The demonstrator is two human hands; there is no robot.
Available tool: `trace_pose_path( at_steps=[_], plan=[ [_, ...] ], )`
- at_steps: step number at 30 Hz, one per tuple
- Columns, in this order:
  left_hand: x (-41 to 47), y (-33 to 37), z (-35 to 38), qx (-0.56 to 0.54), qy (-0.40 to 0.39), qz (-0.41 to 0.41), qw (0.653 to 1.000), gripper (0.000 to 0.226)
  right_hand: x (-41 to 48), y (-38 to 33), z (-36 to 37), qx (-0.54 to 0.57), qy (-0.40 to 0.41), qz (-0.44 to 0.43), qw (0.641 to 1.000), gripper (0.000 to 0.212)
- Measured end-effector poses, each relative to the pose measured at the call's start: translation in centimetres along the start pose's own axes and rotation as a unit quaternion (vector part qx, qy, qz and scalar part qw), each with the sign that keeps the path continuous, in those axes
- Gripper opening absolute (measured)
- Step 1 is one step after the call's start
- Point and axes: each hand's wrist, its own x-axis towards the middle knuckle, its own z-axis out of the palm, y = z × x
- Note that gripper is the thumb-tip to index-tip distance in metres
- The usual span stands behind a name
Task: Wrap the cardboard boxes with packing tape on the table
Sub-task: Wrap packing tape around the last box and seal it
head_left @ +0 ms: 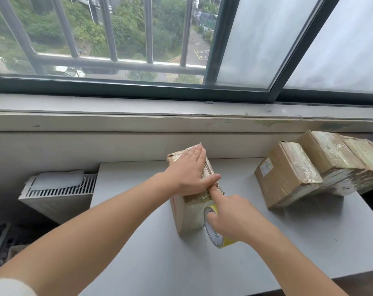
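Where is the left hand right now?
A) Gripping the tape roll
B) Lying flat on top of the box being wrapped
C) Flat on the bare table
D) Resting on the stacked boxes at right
B: the left hand lies palm-down on the cardboard box, while the right hand holds the tape roll.

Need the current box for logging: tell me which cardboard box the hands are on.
The box at table centre, under the left hand. The two boxes at right lie untouched.
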Motion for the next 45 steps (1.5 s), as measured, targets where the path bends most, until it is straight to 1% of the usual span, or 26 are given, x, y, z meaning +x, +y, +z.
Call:
trace_pose_path(
  at_steps=[4, 6, 9, 14, 16, 23, 25, 28, 31, 33, 36, 40, 42, 45],
  plan=[
    [-0.6, 0.2, -0.8, -0.021, 0.015, -0.010, 1.000, 0.086, -0.1, -0.1, 0.1, 0.001, -0.002, -0.002, 1.000, 0.079],
    [-0.2, -0.2, -1.2, -0.026, 0.025, -0.038, 0.999, 0.082, -0.2, -0.2, 0.1, 0.003, -0.001, -0.007, 1.000, 0.080],
    [0.2, -0.3, -0.5, 0.000, 0.021, -0.077, 0.997, 0.083, -0.1, -0.1, 0.3, 0.004, 0.003, -0.010, 1.000, 0.082],
    [0.5, 0.0, 0.3, 0.002, 0.018, -0.089, 0.996, 0.080, 0.1, 0.1, 0.2, -0.001, -0.001, -0.014, 1.000, 0.086],
    [0.2, 0.1, 0.1, 0.014, 0.018, -0.085, 0.996, 0.076, 0.1, 0.1, 0.2, 0.003, 0.001, -0.018, 1.000, 0.087],
    [-1.6, -0.3, 0.9, 0.020, 0.029, -0.035, 0.999, 0.063, 0.5, -0.1, 0.8, 0.033, 0.003, -0.019, 0.999, 0.087],
    [-1.0, -1.0, -0.1, 0.029, 0.014, -0.016, 0.999, 0.061, 0.6, -0.5, 0.8, 0.062, 0.003, -0.031, 0.998, 0.092],
    [-0.8, -1.8, -1.3, 0.044, -0.001, 0.006, 0.999, 0.060, 0.0, -1.4, 1.2, 0.159, 0.005, -0.039, 0.986, 0.098],
    [-1.4, -2.4, -1.2, 0.055, -0.002, 0.010, 0.998, 0.058, -0.9, -1.9, 2.6, 0.241, 0.039, -0.051, 0.968, 0.104],
    [-1.8, -2.5, -1.0, 0.054, -0.007, 0.008, 0.998, 0.055, -1.3, -1.8, 4.0, 0.277, 0.072, -0.075, 0.955, 0.104],
    [-2.2, -1.6, -0.9, 0.054, -0.024, -0.015, 0.998, 0.058, -2.0, -1.2, 5.6, 0.317, 0.094, -0.119, 0.936, 0.100],
    [-2.6, 0.2, 0.1, 0.063, -0.018, -0.034, 0.997, 0.075, -2.9, 0.0, 6.2, 0.343, 0.073, -0.151, 0.924, 0.089],
    [-2.7, 0.4, 0.2, 0.062, -0.012, -0.042, 0.997, 0.077, -3.2, 0.5, 6.1, 0.318, 0.065, -0.159, 0.932, 0.085],
    [-2.8, 0.5, -0.2, 0.057, -0.017, -0.053, 0.997, 0.078, -3.4, 0.7, 5.9, 0.254, 0.077, -0.167, 0.950, 0.086]
  ],
)
